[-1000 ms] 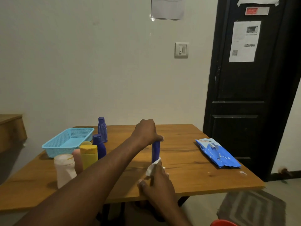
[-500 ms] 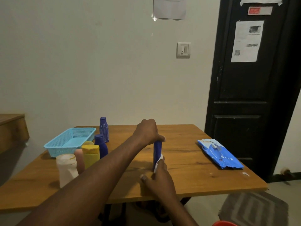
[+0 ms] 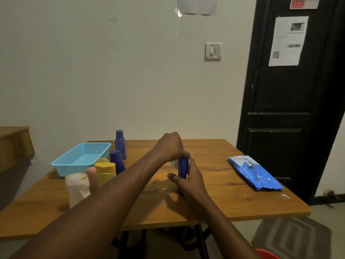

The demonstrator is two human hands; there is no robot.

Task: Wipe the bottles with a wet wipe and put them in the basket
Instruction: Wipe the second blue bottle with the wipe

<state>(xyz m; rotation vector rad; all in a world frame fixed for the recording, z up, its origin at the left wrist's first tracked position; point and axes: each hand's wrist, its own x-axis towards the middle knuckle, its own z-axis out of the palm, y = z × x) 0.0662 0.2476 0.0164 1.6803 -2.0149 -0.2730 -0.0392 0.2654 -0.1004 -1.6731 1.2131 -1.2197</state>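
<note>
Wooden table (image 3: 224,199), viewed from the head camera. At centre, one slim blue bottle (image 3: 182,168) stands upright on the tabletop. The left hand (image 3: 170,146) is closed over its top. The right hand (image 3: 188,181) wraps the lower body from the 5 o'clock side; a sliver of white wipe (image 3: 190,159) shows between this hand and the bottle, just under the left hand's fingers.

At 9 o'clock from the bottle, well apart, sits a light-blue basket (image 3: 82,157), nothing visible inside. Beside its right wall stand two dark-blue bottles, one tall (image 3: 120,144) at the far side and one short (image 3: 116,163) nearer. In front of the basket stand a yellow bottle (image 3: 105,172), a pink one (image 3: 92,177) and a white one (image 3: 77,187), partly hidden by the left forearm.

At 3 o'clock, well apart, a blue wipe pack (image 3: 254,172) lies flat.
</note>
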